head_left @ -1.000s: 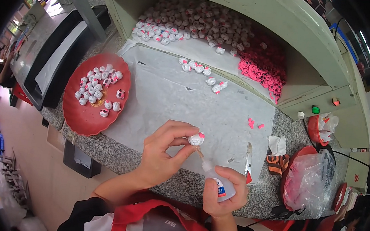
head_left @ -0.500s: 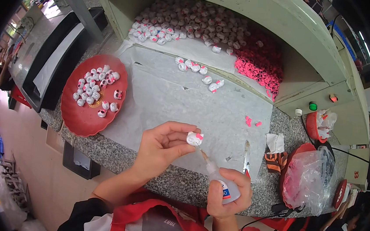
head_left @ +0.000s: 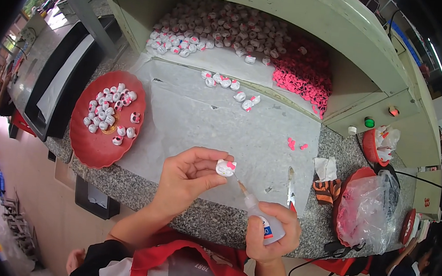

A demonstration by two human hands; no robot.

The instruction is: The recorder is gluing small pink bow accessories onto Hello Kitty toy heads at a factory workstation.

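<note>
Head view looks down on a speckled stone counter [head_left: 174, 197] covered by a pale sheet [head_left: 221, 133]. Near its front edge, the left hand [head_left: 188, 177] pinches a small white cat-face charm with a pink bow [head_left: 226, 167] between thumb and fingers. Just right of it, the right hand [head_left: 271, 237] is wrapped around a small glue bottle [head_left: 257, 217], its thin nozzle meeting the charm. A red plate [head_left: 91, 150] of similar charms sits to the left; more are heaped on the far shelf [head_left: 225, 25].
</note>
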